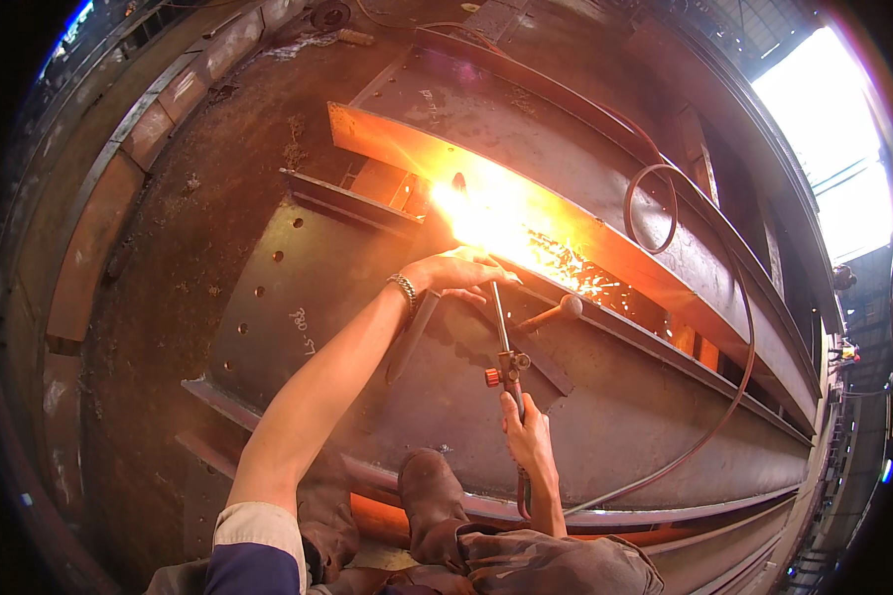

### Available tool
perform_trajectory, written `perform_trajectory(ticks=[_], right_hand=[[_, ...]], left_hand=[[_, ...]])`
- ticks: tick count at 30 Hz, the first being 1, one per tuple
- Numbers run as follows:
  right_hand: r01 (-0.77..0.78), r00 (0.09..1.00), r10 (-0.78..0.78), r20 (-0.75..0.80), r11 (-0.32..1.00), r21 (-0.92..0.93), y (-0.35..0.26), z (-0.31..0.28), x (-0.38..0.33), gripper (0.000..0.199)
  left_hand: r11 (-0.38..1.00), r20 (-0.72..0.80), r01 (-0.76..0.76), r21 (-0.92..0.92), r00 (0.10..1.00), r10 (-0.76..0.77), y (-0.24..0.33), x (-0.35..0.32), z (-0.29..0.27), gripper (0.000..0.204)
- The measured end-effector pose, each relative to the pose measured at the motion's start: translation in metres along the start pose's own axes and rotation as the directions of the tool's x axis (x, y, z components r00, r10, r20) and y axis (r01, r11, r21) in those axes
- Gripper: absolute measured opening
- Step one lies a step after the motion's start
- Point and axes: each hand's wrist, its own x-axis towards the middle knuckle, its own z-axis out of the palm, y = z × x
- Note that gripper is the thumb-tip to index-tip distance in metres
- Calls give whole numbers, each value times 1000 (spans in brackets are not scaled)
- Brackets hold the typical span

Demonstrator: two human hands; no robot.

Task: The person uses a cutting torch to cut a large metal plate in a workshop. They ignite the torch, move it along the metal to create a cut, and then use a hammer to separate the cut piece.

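My right hand is closed around the handle of a cutting torch, which has a red knob and a valve body. Farther up, my left hand steadies the torch's slender tube close to the beam's edge. Its fingers curl over the tube, and the tube's far end is hidden behind them. Just beyond the left hand, a blinding orange-white glow and flying sparks hide the torch tip and the spot being heated. Under my hands lies a broad steel beam with a row of holes near its left end.
A hammer and a flat metal bar rest on the beam to the right. Another steel beam lies beyond the glow. A reddish hose loops across at the right. My boots stand near the front edge.
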Motion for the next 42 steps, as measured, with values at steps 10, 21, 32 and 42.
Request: perform_trajectory(ticks=[10, 21, 32, 42], right_hand=[[-6, 1000, 6, -5, 1000, 9, 0, 0, -1, 48], [52, 999, -52, -2, 998, -23, 8, 0, 1, 42], [-18, 1000, 18, -19, 1000, -24, -1, -2, -5, 48], [2, 1000, -2, -23, 1000, -2, -1, -3, -7, 48]], left_hand=[[995, 40, -71, -72, 996, 74, -3, 0, -3, 57], [999, -6, -5, -33, 1000, 5, -4, 7, -1, 55], [996, -13, -77, -46, 997, 77, -8, 4, -3, 58], [1000, -3, -20, -8, 1000, 20, -5, 7, -2, 56]])
